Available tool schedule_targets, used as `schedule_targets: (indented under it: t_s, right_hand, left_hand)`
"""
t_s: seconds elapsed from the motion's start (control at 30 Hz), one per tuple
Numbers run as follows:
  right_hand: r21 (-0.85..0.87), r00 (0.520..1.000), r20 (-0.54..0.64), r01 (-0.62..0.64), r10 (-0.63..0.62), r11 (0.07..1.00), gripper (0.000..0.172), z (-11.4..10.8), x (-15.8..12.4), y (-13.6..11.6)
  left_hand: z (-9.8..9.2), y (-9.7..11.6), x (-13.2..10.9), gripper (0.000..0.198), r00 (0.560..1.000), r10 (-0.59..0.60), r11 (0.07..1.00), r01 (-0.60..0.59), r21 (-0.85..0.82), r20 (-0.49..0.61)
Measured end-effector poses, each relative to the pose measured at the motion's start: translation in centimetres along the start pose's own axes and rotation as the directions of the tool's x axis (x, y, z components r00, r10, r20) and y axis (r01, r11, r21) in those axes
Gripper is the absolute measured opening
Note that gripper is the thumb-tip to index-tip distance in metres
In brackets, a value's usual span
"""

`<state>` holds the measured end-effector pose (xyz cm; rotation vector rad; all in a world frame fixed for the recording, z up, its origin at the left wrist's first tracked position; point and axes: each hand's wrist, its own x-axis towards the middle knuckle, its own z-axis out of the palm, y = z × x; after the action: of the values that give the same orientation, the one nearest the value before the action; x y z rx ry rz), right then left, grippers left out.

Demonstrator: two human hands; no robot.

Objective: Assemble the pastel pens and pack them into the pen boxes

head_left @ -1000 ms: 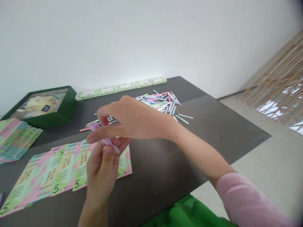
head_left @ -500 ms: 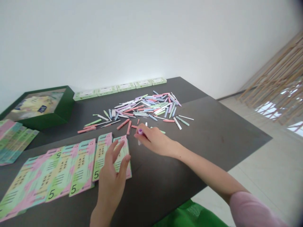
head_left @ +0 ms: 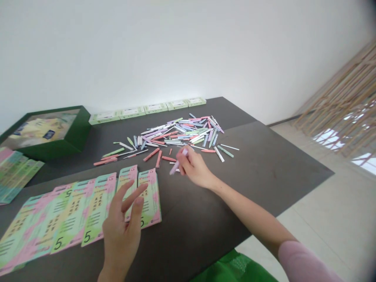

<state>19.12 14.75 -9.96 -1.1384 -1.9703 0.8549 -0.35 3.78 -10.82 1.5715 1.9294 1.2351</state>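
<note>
My right hand (head_left: 194, 166) is shut on a slim lilac pen-like stick (head_left: 178, 162), which slants down to the left from its fingers. The hand hovers beside a loose heap of pastel pen-like sticks (head_left: 182, 135) in pink, green, blue, lilac and white. My left hand (head_left: 120, 235) is open with its fingers spread, holding nothing. It lies over the near edge of a row of pastel printed cards (head_left: 96, 207) marked with a 5, and it hides part of them.
The dark tabletop (head_left: 264, 168) carries a green box with a picture lid (head_left: 49, 135) at the left and a stack of similar cards (head_left: 17, 174) beside it. Small pale green boxes (head_left: 147, 109) line the far edge. Beyond the right edge lies a pale floor.
My right hand has lifted the lilac stick off the table and tilted it. My left hand has shifted slightly left and nearer, with its fingers spread wider over the cards.
</note>
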Motion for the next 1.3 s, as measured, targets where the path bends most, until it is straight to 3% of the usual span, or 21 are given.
schedule_targets:
  t_s: [0.07,0.13,0.23,0.33,0.43,0.53,0.67,0.8,0.9,0.97,1.1,1.3]
  right_hand:
    - [0.430,0.993,-0.095,0.102,-0.068,0.897,0.027,-1.3,1.0,-2.4]
    - [0.641,0.990,-0.103,0.143,-0.101,0.754,0.030,-2.1,1.7,-4.6]
    - [0.766,0.992,-0.074,0.120,-0.099,0.632,0.033,-2.2,1.7,-6.2]
    - [0.802,0.997,-0.065,0.077,-0.043,0.593,0.035,-1.8,1.2,-6.0]
    - [0.763,0.998,-0.053,0.059,-0.029,0.644,0.035,-1.3,0.6,-5.3]
    - [0.631,0.998,-0.033,0.065,-0.056,0.773,0.027,-0.5,-0.7,-4.8]
    - [0.392,0.991,0.128,-0.077,0.029,0.917,0.016,1.4,-2.9,-4.2]
    - [0.236,0.967,0.221,-0.182,0.129,0.955,0.015,2.6,-4.0,-3.3]
    - [0.136,0.956,0.265,-0.164,0.124,0.977,0.031,2.2,-4.1,-2.1]
    - [0.112,0.963,0.221,-0.185,0.156,0.976,0.039,1.3,-4.3,-1.0]
    - [0.085,0.965,0.118,-0.246,0.236,0.965,0.030,-0.5,-5.3,1.3]
    - [-0.025,0.961,0.105,-0.253,0.254,0.967,0.021,-1.7,-6.9,2.5]
  left_hand:
    - [-0.1,0.4,0.5,0.052,0.999,0.038,0.999,-0.038,-0.037,-0.012]
    - [-0.1,1.1,1.0,0.051,0.997,0.074,0.995,-0.075,-0.058,-0.017]
    - [0.0,2.7,1.8,0.053,0.995,0.102,0.994,-0.102,-0.045,0.007]
    - [0.0,4.4,2.6,0.056,0.991,0.126,0.992,-0.125,-0.026,0.050]
    - [0.0,5.5,3.3,0.053,0.972,0.203,0.977,-0.210,0.041,0.120]
    - [0.1,5.6,3.5,0.046,0.930,0.258,0.946,-0.299,0.129,0.261]
    - [0.6,4.4,2.7,0.042,0.873,0.193,0.917,-0.323,0.235,0.447]
    - [1.0,3.3,2.1,0.040,0.825,0.048,0.849,-0.331,0.412,0.563]
    - [0.7,3.1,2.5,0.040,0.805,-0.034,0.731,-0.384,0.564,0.592]
    - [0.3,3.2,3.4,0.041,0.786,-0.098,0.609,-0.438,0.661,0.611]
    - [0.3,3.3,5.7,0.042,0.711,-0.156,0.405,-0.587,0.701,0.686]
    - [2.7,3.2,8.5,0.029,0.614,-0.187,0.378,-0.676,0.633,0.767]
